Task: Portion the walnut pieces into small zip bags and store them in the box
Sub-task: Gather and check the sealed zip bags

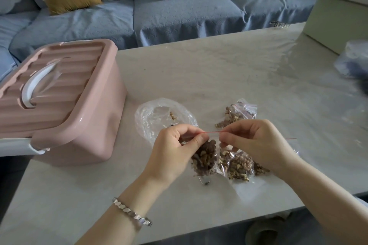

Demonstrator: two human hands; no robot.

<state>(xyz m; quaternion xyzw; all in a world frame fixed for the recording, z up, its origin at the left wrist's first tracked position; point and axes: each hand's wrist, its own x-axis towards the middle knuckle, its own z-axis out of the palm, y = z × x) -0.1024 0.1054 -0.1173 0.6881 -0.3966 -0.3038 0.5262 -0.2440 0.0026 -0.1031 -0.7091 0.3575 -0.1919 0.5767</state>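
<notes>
Now the left hand (175, 145) and the right hand (253, 141) meet over the front middle of the table (219, 65), each pinching one end of the red zip strip (211, 131) along the top of a small zip bag (205, 165). The bag hangs between and just below the two hands, its lower part packed with walnut pieces (207, 151).

Bare tabletop stretches beyond the hands to the far edge, which runs along a blue sofa (179, 18), and the near edge passes under both forearms. To the left, the pink box (95, 135) stands close to the table's left edge with its ribbed lid (59, 85) on, well apart from the hands.

Just beyond the left hand lies a large clear bag (157, 119), nearly empty. A second filled bag (237, 114) lies just beyond the right hand, and a third filled bag (241, 165) lies under the right hand, beside the held one.

Both hands have thumb and forefinger pressed together and the other fingers curled. The forearms come in from the near edge and angle toward each other. The left wrist wears a silver bracelet (131, 213).
</notes>
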